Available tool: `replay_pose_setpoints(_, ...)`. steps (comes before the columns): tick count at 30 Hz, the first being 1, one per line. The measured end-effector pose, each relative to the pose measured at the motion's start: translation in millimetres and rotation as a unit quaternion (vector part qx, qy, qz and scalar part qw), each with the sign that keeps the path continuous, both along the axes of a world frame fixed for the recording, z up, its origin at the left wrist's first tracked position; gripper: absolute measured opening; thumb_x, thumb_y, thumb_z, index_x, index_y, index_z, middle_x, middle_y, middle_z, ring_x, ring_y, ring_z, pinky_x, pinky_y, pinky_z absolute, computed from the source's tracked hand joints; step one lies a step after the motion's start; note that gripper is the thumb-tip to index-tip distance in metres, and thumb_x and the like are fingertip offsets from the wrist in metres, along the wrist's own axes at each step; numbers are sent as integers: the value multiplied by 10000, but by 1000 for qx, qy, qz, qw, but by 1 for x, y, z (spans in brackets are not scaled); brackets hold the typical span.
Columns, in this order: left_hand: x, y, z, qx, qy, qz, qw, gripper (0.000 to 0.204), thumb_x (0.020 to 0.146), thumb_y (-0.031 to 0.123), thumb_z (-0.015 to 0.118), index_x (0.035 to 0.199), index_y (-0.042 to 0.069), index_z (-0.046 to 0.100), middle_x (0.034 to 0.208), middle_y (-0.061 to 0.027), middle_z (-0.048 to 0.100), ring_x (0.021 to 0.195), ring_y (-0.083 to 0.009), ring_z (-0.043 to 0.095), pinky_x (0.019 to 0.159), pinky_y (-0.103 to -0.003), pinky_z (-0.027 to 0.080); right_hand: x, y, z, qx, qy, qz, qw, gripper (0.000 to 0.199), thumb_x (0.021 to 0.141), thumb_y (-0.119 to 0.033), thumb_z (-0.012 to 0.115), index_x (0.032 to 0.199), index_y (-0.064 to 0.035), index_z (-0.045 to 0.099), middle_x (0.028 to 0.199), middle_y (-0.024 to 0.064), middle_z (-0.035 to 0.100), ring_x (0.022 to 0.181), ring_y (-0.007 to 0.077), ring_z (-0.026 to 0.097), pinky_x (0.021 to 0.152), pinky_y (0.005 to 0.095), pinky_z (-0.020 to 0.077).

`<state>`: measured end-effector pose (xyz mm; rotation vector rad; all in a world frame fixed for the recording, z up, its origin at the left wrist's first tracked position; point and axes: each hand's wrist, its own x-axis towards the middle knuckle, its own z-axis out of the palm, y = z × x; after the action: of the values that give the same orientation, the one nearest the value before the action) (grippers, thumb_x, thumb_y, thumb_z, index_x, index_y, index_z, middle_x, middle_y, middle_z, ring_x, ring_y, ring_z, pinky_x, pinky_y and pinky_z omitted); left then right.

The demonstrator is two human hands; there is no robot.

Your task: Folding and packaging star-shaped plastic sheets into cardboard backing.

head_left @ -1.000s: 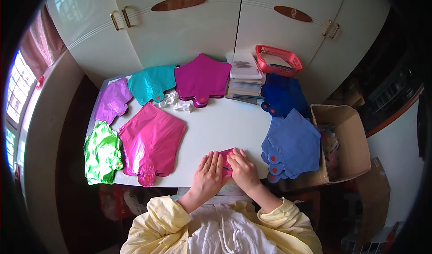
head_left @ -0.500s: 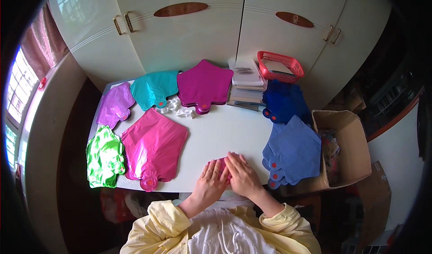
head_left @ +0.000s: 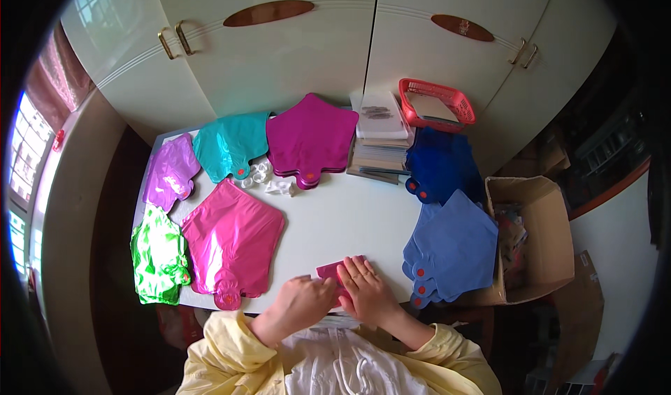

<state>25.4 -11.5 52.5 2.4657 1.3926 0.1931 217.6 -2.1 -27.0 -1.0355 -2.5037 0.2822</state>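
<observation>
A folded foil balloon [head_left: 330, 269], deep pink, lies at the middle of the table's front edge. Flat across its right part, my right hand [head_left: 366, 290] presses down with fingers stretched out. My left hand [head_left: 300, 303] is curled closed against the left side of the foil; whether its fingers pinch anything is hidden. To the left lies a larger flat pink foil balloon [head_left: 237, 238], star-shaped with a round tab. Some way right of my right hand is a stack of pale blue star balloons [head_left: 458, 238] with red dots on their tabs.
Green [head_left: 159, 259], lilac [head_left: 171, 168], teal [head_left: 231, 142] and purple [head_left: 312, 133] foil balloons line the left and back. Small white pieces [head_left: 279, 187] lie near them. Farther right are stacked papers [head_left: 381, 140], a red basket [head_left: 454, 101], dark blue balloons [head_left: 444, 161] and an open cardboard box [head_left: 542, 241].
My left hand has gone from lying flat on the folded foil to being curled at its left side. My right hand stays flat on it. The whole view has shifted slightly.
</observation>
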Motion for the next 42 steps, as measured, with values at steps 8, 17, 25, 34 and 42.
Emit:
replay_pose_setpoints(8,31,149,0,217,27,-25,975,63,758,94,562,811,66,582,842,-73,579,878,-238,580,737,-364,465,-3,-1,2,3,-9,-12,1000,805,762,-481,651,1332,42,430,1376,221,429,1311,385,373,1103,481,289)
replay_pose_setpoints(17,57,194,-47,304,21,-53,951,343,790,95,557,1125,65,624,1008,-61,582,920,-219,560,751,-356,450,2,1,10,-32,19,-22,999,749,765,-443,646,1291,61,471,1343,225,477,1282,370,421,1111,458,287)
replay_pose_setpoints(25,59,185,-59,326,68,-52,941,441,785,139,564,1214,37,569,1079,-61,569,962,-210,547,754,-351,435,2,2,11,-31,32,-27,999,715,759,-423,649,1279,43,494,1306,215,514,1248,345,466,1092,465,312)
replay_pose_setpoints(34,60,179,-64,320,45,-33,946,479,787,143,545,1249,19,539,1014,-59,546,941,-198,532,757,-353,426,2,4,10,-29,34,-31,999,700,753,-407,652,1276,34,503,1300,208,522,1245,333,472,1083,463,322)
replay_pose_setpoints(42,58,179,-71,303,53,-19,951,459,793,136,574,1240,33,557,1006,-51,555,922,-201,539,761,-369,432,1,3,10,-26,35,-32,999,701,752,-404,650,1280,32,500,1306,206,518,1252,334,466,1088,463,317)
